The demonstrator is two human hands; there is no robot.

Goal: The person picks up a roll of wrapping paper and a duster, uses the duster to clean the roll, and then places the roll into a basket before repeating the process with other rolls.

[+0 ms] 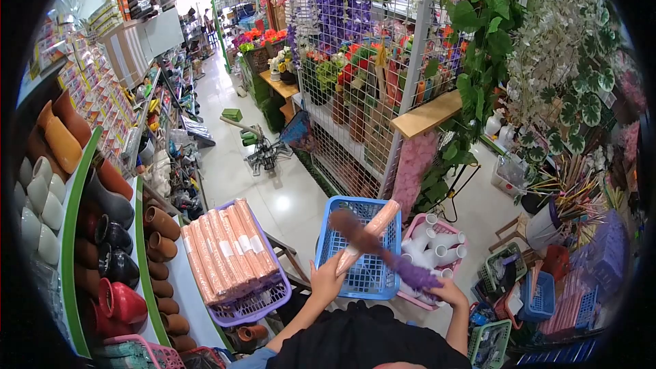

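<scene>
My left hand (328,280) is closed around the lower end of a long peach-coloured wrapped roll (384,220), which slants up over the blue plastic basket (322,240). In my right hand (450,294) is a duster, its shaft and brown head (355,231) smeared by motion and crossing in front of the roll; the part near my fingers is purple (414,275). A stack of similar peach rolls (229,249) with white labels lies on a purple basket (263,305) at my left.
White vases (430,242) fill a pink basket (417,301) right of the blue one. Shelves of clay and glazed pots (116,260) stand left. A wire-mesh rack (362,96) with artificial flowers rises ahead. Several baskets (502,266) crowd the right; a stand-like object (268,156) lies on the floor.
</scene>
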